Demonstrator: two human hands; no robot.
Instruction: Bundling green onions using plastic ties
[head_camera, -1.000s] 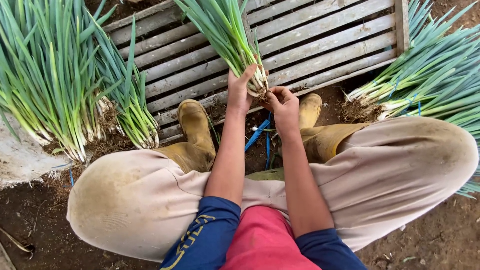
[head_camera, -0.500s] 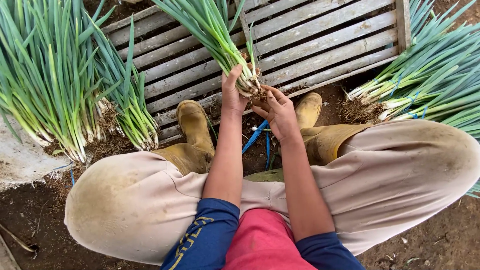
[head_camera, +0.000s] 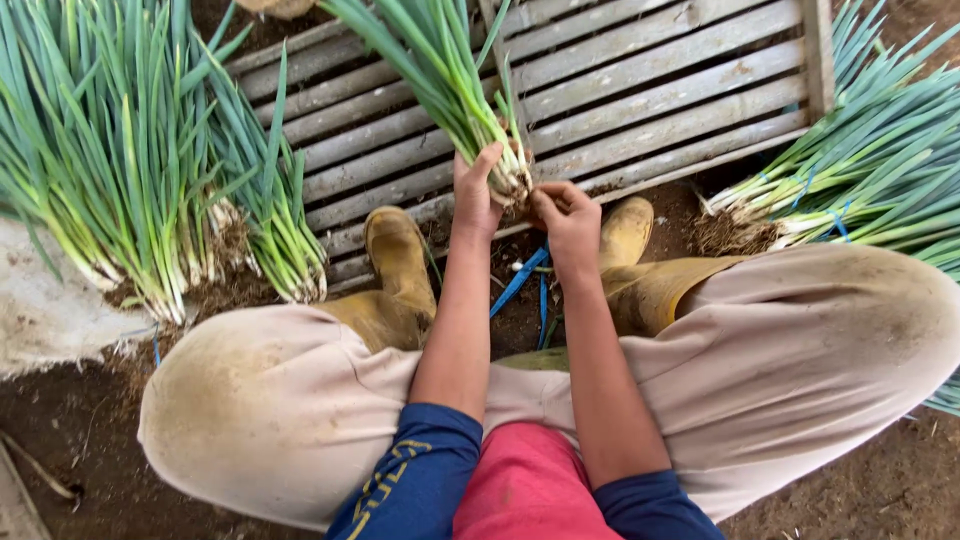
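Fingers: our left hand wraps the green onion bunch near its root end, top centre; our right hand pinches at the roots. Long axis runs up-left over the wooden pallet. Left nearer.

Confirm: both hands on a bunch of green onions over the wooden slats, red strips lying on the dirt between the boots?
Not quite. The strips between the boots are blue, not red, as the head view shows. The rest stands: left hand and right hand both hold the bunch of green onions over the wooden slats.
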